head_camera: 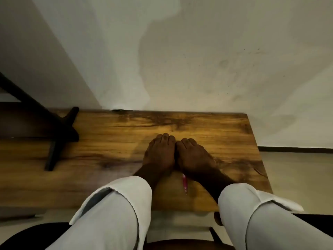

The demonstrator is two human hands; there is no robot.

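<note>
Pink pen (184, 184) lies between left grip (160, 154) and right grip (195, 156) (both spread flat on table (108, 141), holding nothing).

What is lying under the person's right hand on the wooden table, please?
A pink pen sticks out from under the right hand, tip toward the person. Its other end is covered by the hand, which lies flat on the table.

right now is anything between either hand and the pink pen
Nothing visible. The pink pen lies bare on the table, its far end hidden at the heel of the right hand; the left hand rests flat just beside it.
</note>
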